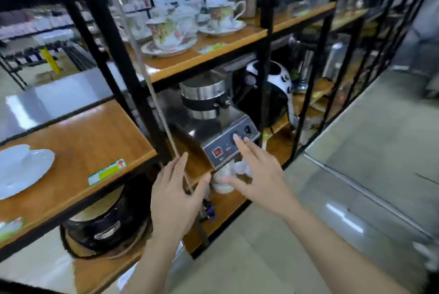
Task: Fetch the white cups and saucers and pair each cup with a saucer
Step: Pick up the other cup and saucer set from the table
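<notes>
Nearest, both bare hands reach toward the black-framed wooden shelving: the left hand (175,189) is empty with fingers loosely spread, and so is the right hand (257,175). Just beyond and below them, blurred white cups (224,178) sit on a low shelf under a boxy steel appliance (213,127) near the shelf's front edge. White saucers (20,169) lie on the left shelf. Farther up, floral cups (166,32) stand on saucers. Smooth open floor lies to the right.

Shelf-edge labels (107,172) blurred — no text readable, appliance panel (225,147) markings illegible
</notes>
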Demonstrator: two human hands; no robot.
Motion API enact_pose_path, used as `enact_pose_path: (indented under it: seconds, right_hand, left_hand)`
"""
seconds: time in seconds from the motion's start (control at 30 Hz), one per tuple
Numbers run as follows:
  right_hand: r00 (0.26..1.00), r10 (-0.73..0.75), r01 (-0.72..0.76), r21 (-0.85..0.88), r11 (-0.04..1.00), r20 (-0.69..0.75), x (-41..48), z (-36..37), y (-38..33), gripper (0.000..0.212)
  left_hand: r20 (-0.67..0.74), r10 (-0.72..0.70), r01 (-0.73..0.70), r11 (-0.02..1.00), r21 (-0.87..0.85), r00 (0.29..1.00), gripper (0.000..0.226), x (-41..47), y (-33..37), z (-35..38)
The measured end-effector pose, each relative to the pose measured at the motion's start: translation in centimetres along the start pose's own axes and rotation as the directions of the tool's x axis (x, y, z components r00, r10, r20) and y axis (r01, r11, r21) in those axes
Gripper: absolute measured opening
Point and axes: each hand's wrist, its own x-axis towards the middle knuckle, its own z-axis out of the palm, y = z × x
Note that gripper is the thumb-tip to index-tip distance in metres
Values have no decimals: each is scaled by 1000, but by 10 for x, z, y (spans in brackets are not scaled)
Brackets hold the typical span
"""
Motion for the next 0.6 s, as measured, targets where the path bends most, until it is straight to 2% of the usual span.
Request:
enact_pose_path:
  seconds: [0.13,0.23,0.33,0.43,0.53,0.6]
  right_hand:
    - [990,129,-132,-60,989,-58,-49,-67,70,85]
    - [953,265,-281,-104,954,-145,-86,-120,115,83]
    - [890,380,-416,-106,903,-253,-125,-169,159,83]
    - [818,467,-523,-97,847,-336,-160,-208,199,85]
    - [751,520,-603,-102,791,-407,-187,-243,238,84]
    - [695,567,-664,-90,743,-443,-203,-263,263,84]
  left_hand:
    - [89,127,-118,988,-100,988,69,-12,78,50]
    - [165,233,-207,965,-160,958,70,-14,130,87]
    - [223,323,-276,936,-218,920,60,-13,179,129]
    - [278,401,-313,898,-310,873,61,-17,233,172]
    - [345,511,-388,846,-367,787,70,-26,290,217]
    - [385,554,-410,822,-396,739,66,-32,327,245]
